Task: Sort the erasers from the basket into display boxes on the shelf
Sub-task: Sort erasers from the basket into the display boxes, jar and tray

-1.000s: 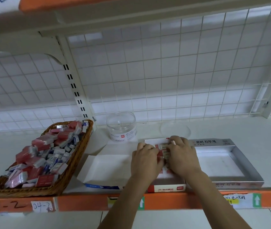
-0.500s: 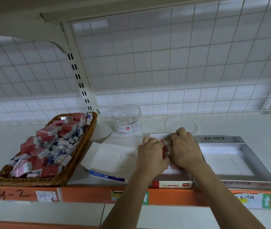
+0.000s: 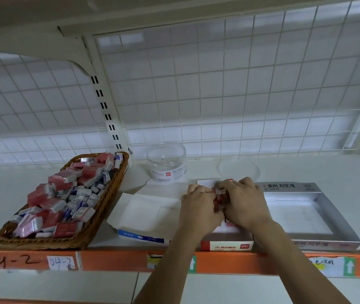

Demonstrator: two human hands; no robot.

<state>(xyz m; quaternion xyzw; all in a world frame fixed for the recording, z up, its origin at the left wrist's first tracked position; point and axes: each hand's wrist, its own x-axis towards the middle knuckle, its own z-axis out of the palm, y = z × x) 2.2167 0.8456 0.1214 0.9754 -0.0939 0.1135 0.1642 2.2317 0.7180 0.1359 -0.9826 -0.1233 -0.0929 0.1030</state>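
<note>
A wicker basket at the left of the shelf is heaped with several red and blue wrapped erasers. Both hands are together over the red-and-white display box in the middle. My left hand and my right hand have curled fingers pressed around a small stack of red erasers between them inside that box. Most of the stack is hidden by my fingers.
A blue-and-white display box lies open left of my hands, and a silver display box sits to the right. A clear plastic jar stands behind, with a clear lid beside it. The orange shelf edge runs along the front.
Both hands stay on the red erasers in the middle box, shifting only slightly. The camera view has tilted a little.
</note>
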